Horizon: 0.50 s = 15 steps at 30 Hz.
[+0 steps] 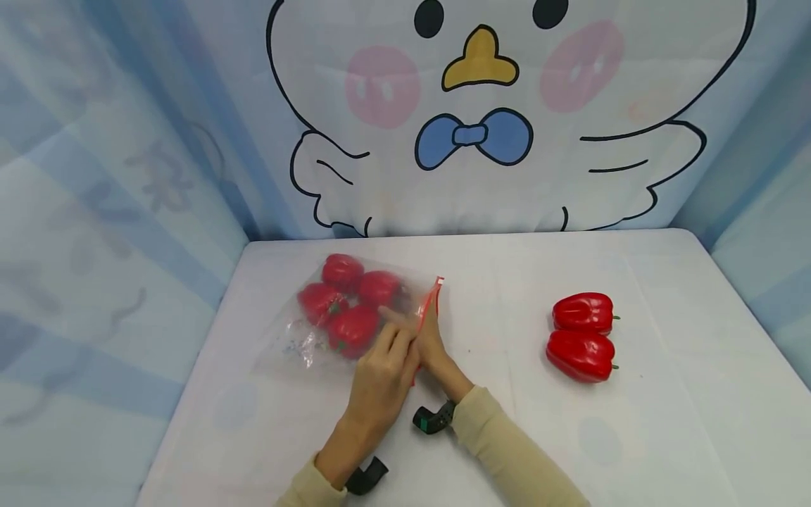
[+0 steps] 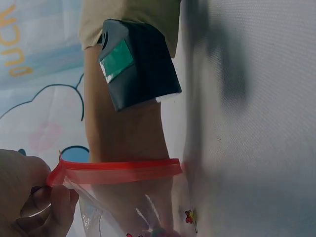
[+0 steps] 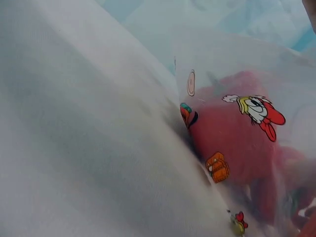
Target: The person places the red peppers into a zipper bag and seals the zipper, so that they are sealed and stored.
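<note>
A clear zip bag (image 1: 285, 355) with a red zip edge (image 2: 121, 170) lies on the table and holds several red bell peppers (image 1: 350, 329). My left hand (image 1: 382, 373) pinches the red edge at the mouth, as the left wrist view (image 2: 34, 197) also shows. Through that mouth goes my right hand (image 1: 429, 339), its fingers extended inside the bag beside the peppers. Part of it is hidden behind the left hand and the edge. Seen from the right wrist, a pepper (image 3: 232, 138) shows behind plastic printed with cartoon figures.
Two more red bell peppers (image 1: 583, 313) lie together on the right of the white table (image 1: 507, 436). Printed curtains (image 1: 127, 211) stand along the table's back and sides. Both wrists wear black devices (image 1: 434, 420).
</note>
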{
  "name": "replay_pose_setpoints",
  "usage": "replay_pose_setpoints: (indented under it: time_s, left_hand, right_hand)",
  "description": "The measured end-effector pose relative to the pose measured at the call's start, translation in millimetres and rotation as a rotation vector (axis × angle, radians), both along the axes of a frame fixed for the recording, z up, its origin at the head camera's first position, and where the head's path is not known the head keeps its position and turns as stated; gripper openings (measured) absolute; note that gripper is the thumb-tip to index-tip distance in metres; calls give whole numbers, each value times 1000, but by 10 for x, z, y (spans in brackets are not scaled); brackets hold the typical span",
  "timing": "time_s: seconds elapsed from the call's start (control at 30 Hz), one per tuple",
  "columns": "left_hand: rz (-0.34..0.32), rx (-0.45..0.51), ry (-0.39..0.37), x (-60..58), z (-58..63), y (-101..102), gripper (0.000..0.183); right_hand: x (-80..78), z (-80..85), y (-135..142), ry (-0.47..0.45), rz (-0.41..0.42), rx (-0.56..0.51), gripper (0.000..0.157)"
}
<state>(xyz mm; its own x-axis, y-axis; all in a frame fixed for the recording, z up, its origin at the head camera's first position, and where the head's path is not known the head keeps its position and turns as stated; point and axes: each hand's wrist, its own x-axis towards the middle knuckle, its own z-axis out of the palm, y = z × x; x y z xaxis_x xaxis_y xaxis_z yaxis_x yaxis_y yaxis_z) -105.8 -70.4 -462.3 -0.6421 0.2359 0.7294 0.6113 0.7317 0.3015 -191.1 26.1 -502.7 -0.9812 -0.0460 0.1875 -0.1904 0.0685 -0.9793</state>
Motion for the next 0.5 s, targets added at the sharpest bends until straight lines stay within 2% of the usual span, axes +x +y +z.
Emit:
replay_pose_setpoints:
  time_s: [0.13, 0.3, 0.37, 0.43, 0.5]
  left_hand:
    - [-2, 9, 1, -7, 7, -6, 15]
    - [5, 18, -5, -18, 14, -11, 18]
    - [4, 16, -4, -20, 16, -8, 17]
    - [3, 14, -1, -20, 19, -2, 17]
    - [6, 9, -1, -17, 23, 3, 16]
  right_hand:
    - [-1, -48, 65, -25, 45, 4, 64]
    - [33, -90, 200, 148, 0, 180, 45]
    - [56, -73, 255, 189, -13, 239, 48]
    - [90, -22, 304, 134, 3, 268, 55]
    - [120, 41, 345, 35, 35, 263, 63]
